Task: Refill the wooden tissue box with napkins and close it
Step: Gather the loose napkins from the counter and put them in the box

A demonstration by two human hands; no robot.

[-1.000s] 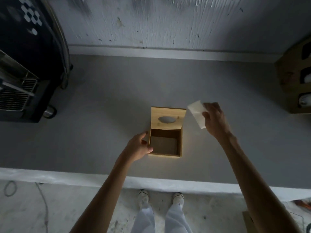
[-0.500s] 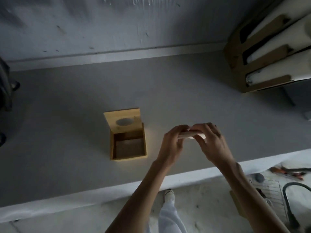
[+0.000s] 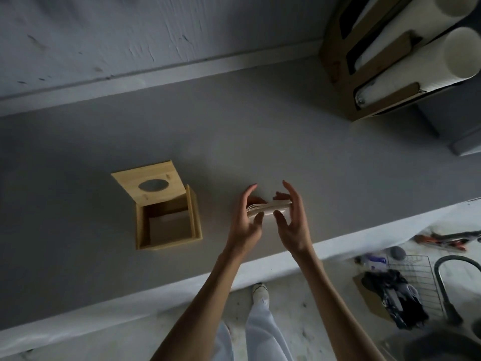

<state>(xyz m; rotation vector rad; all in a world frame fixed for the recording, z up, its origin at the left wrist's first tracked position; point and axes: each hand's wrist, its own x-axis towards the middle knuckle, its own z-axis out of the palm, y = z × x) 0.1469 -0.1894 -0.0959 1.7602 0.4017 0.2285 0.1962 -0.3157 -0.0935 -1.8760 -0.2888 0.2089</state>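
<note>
Napkins (image 3: 268, 209) pinched between left hand (image 3: 246, 225) and right hand (image 3: 292, 225); wooden tissue box (image 3: 169, 222) open, unfilled, lid (image 3: 151, 185) up.

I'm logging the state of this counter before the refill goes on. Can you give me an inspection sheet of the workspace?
Surface: grey counter, bare around the work.
Job's things: wooden tissue box open, lid with oval hole tilted back; napkin stack held right of the box, above the counter.
Clutter: nothing seen on the counter near the box.
Grips: left hand and right hand both hold the napkin stack between them.
Cables: dark hose on the floor at right.
Surroundings: wooden roll dispenser at back right; wire rack and tools on the floor.
</note>
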